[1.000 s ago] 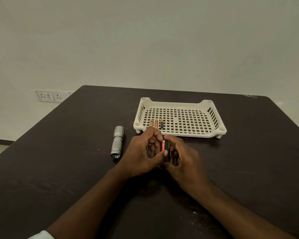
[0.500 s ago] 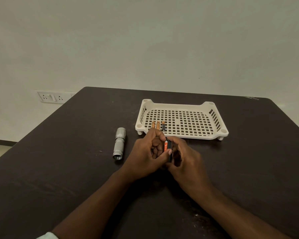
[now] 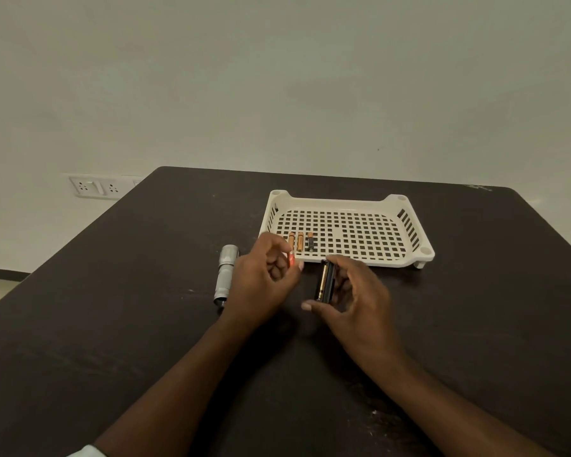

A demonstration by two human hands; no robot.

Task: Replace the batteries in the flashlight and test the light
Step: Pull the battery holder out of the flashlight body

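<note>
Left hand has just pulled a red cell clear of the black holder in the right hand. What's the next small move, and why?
Probably set the red cell from the left hand into the white tray, beside the three batteries lying at its left end. The battery holder in the right hand still shows a gold cell, so the left hand should be freed to pull that next. The flashlight body lies idle on the table.

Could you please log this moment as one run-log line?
left hand: small red battery | right hand: black battery holder | silver metal flashlight: on table | three batteries: cream tray

Plain room: dark table [image 3: 112,308], wall sockets [image 3: 99,187]
</note>
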